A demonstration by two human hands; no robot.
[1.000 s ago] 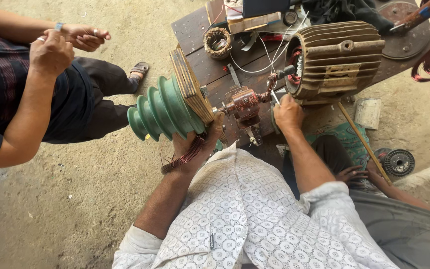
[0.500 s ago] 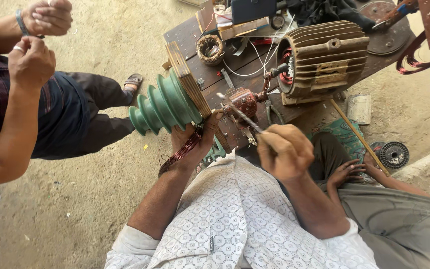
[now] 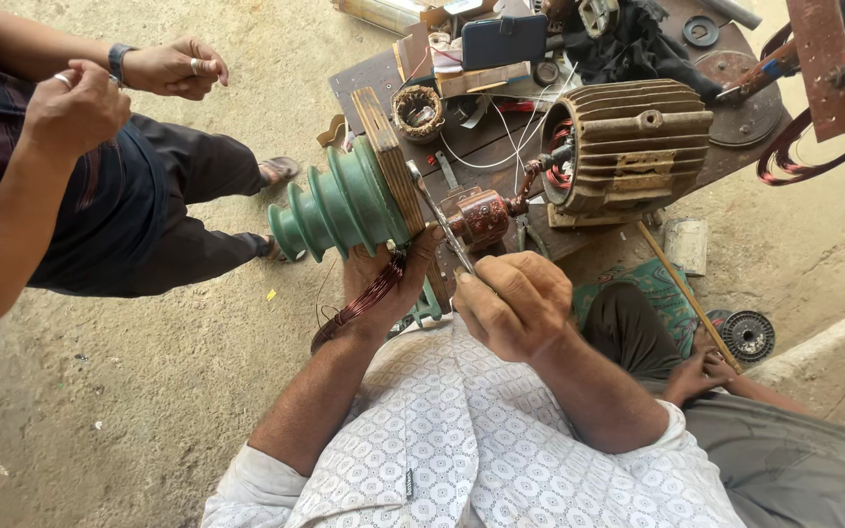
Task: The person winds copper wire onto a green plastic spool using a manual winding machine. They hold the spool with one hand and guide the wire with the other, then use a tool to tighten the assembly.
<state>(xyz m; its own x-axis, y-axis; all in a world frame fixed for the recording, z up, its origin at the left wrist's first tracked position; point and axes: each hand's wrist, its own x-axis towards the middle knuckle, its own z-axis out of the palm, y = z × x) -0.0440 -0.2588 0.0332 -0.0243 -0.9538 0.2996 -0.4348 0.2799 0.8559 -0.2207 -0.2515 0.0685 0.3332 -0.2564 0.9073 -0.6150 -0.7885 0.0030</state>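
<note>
Right hand (image 3: 512, 305) has drawn nearer, pinching slim metal tool (image 3: 442, 220); left hand (image 3: 383, 279) grips coiled copper wire (image 3: 359, 305) under ribbed green former (image 3: 339, 207).

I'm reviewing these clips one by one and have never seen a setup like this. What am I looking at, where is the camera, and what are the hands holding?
There is no machine operator here: a person works with bare hands, and the camera sits on their head, looking down. Their left hand grips a coil of copper wire beneath a green stepped former fixed to a wooden board. Their right hand holds a thin metal tool against a small copper-wound part. On the dark workbench lie a ribbed motor housing, white wires and a smaller winding. Another person stands at left; a third person's hand appears at right.
</note>
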